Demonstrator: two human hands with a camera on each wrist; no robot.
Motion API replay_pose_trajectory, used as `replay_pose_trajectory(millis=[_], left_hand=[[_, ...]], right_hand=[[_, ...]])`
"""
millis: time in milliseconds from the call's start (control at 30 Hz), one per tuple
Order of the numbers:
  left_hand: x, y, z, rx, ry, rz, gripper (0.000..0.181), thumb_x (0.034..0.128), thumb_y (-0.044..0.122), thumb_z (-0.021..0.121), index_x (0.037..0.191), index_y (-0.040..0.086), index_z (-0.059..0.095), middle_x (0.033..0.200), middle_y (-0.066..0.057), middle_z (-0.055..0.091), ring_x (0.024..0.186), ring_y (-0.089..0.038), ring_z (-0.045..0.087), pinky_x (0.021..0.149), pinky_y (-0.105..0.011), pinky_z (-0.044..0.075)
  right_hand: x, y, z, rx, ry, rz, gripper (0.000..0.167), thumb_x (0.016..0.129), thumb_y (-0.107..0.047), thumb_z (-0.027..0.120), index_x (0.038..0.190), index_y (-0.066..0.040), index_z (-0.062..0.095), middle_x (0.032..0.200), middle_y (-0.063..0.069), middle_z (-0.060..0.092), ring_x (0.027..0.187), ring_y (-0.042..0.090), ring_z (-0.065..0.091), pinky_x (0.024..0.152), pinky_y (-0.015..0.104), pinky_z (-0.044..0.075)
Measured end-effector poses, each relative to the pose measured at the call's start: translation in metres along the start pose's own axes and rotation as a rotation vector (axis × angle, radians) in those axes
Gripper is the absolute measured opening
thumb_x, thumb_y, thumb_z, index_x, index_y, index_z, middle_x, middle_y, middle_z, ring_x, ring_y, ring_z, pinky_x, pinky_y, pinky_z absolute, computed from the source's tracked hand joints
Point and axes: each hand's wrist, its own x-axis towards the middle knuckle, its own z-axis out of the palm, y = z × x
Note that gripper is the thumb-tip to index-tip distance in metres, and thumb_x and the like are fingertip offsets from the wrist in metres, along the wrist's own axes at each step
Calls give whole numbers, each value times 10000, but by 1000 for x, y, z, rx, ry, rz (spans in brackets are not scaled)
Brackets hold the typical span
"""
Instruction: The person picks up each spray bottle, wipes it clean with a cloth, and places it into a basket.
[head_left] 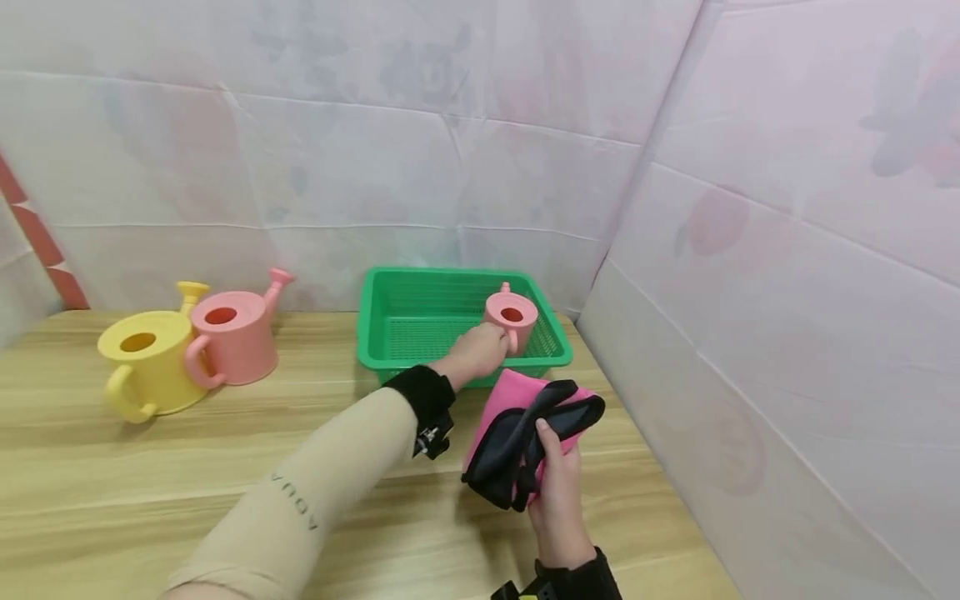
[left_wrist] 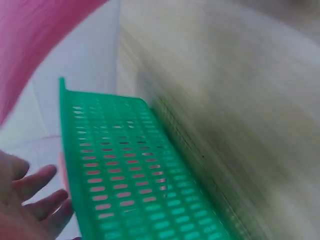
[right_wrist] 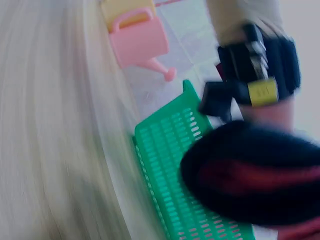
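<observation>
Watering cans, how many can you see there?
3: a yellow can at the table's left, a pink can next to it, and a second pink can inside the green basket, by the left hand.

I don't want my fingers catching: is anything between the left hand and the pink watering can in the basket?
Nothing visible is: the left hand is beside that pink watering can, above the front rim of the basket.

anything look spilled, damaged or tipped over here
Nothing stands out: no spill or damage shows. One pink watering can sits upright in the green basket; the yellow can and second pink can stand upright on the table.
</observation>
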Motion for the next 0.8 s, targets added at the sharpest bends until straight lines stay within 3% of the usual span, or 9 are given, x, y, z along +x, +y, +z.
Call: replay_pose_trajectory(millis=[67, 133, 233, 333, 433, 500, 567, 667, 800], left_hand=[[-50, 15, -33, -112, 99, 81, 289, 1019, 168, 357, 1070, 37, 609, 1107, -146, 575, 1012, -276, 554, 822, -382, 443], [-75, 14, -50, -224, 200, 148, 271, 1001, 117, 404, 1140, -16, 595, 1246, -190, 522, 1178, -317, 476, 949, -431, 391], [-91, -10, -62, -305, 391, 235, 230, 970, 81, 452, 1083, -32, 618, 1232, -185, 530, 1175, -309, 473, 991, -424, 357], [-97, -58, -73, -310, 584, 258, 191, 931, 62, 492, 1036, -26, 624, 1159, -167, 561, 1128, -290, 486, 981, -400, 352], [-109, -114, -87, -310, 808, 192, 192, 885, 16, 511, 1034, -63, 603, 1102, -206, 564, 1067, -339, 488, 944, -433, 348], [-120, -145, -94, -288, 945, 80, 210, 873, 19, 519, 1051, -73, 581, 1082, -235, 549, 1033, -382, 477, 919, -467, 333], [-132, -171, -97, -290, 1034, -54, 247, 864, 25, 510, 1087, -72, 552, 1124, -244, 514, 1064, -398, 438, 932, -475, 302], [-148, -195, -99, -305, 1028, -225, 327, 876, 58, 478, 1182, -54, 480, 1229, -234, 444, 1151, -388, 366, 985, -470, 250], [-157, -202, -100, -250, 918, -267, 409, 887, 87, 448, 1267, -62, 413, 1316, -242, 392, 1205, -404, 328, 1020, -491, 232]], right_hand=[[1, -1, 1, 125, -45, 19, 231, 968, -188, 496, 1171, -102, 428, 945, 0, 607, 818, 80, 617, 747, 210, 500], [1, -3, 1, 256, -132, 67, 179, 985, -204, 447, 1135, -110, 474, 953, -1, 609, 845, 83, 609, 791, 213, 483], [0, -3, -1, 464, -279, 168, 270, 1008, -278, 354, 1078, -116, 559, 971, 7, 633, 895, 114, 605, 838, 240, 460], [0, -3, -3, 636, -378, 249, 416, 1006, -409, 301, 1095, -123, 590, 1032, 20, 627, 974, 150, 589, 891, 275, 434], [2, -2, -2, 706, -396, 270, 486, 973, -517, 305, 1128, -143, 573, 1065, 28, 607, 1014, 170, 574, 918, 296, 420], [3, -2, -4, 714, -391, 269, 488, 960, -534, 319, 1139, -148, 558, 1072, 36, 603, 1017, 178, 574, 920, 302, 422], [4, -1, -6, 694, -401, 260, 464, 967, -510, 326, 1139, -144, 554, 1064, 42, 610, 999, 182, 584, 902, 301, 438], [6, 1, -9, 680, -476, 215, 434, 999, -434, 284, 1164, -127, 542, 1084, 57, 613, 1003, 191, 589, 897, 297, 444], [9, 2, -12, 737, -580, 185, 463, 1021, -363, 210, 1203, -107, 551, 1132, 60, 607, 1044, 187, 570, 941, 281, 406]])
